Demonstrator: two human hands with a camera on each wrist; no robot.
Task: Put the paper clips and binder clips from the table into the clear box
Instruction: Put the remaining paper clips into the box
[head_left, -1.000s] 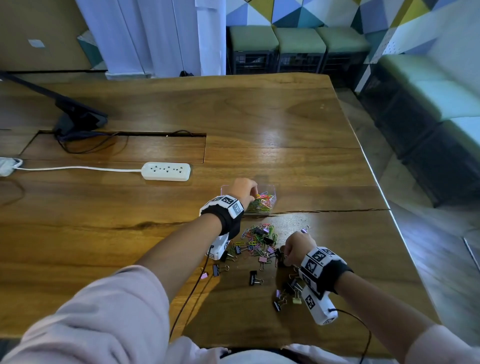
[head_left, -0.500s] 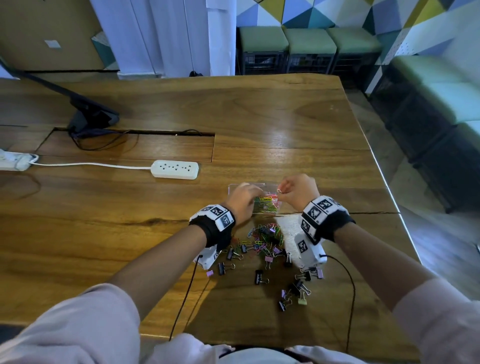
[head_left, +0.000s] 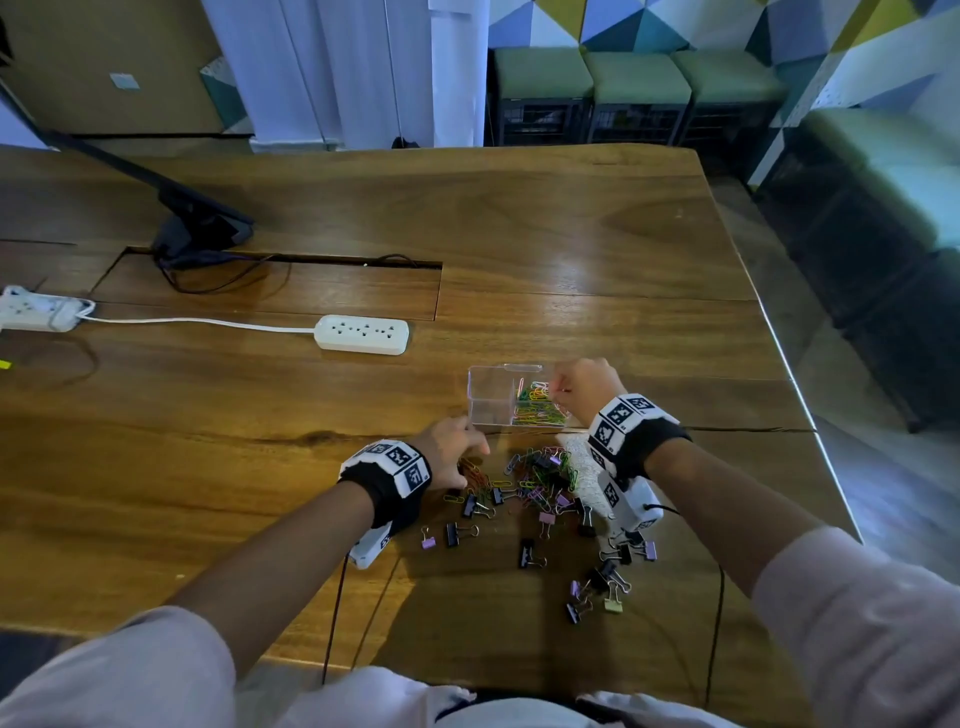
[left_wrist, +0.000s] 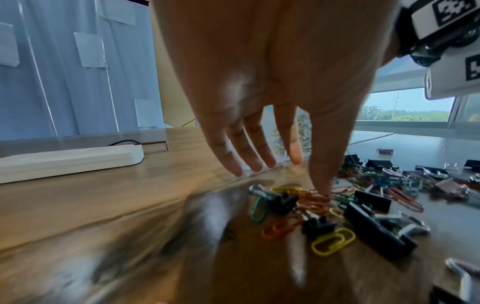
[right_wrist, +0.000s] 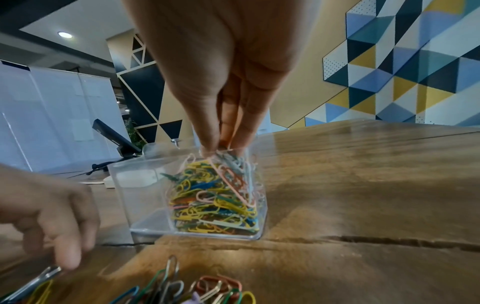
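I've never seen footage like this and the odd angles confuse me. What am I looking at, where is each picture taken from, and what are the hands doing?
No machine here: a person sorts clips with bare hands, wearing cameras. The wide picture comes from a head camera looking down at a wooden table. The other two come from cameras strapped to each wrist, looking along the fingers. On the table are a clear box partly filled with coloured paper clips, a loose pile of paper clips and binder clips, and a white power strip. The right hand pinches a few paper clips over the box. The left hand, fingers straight, reaches down to the pile and holds nothing.
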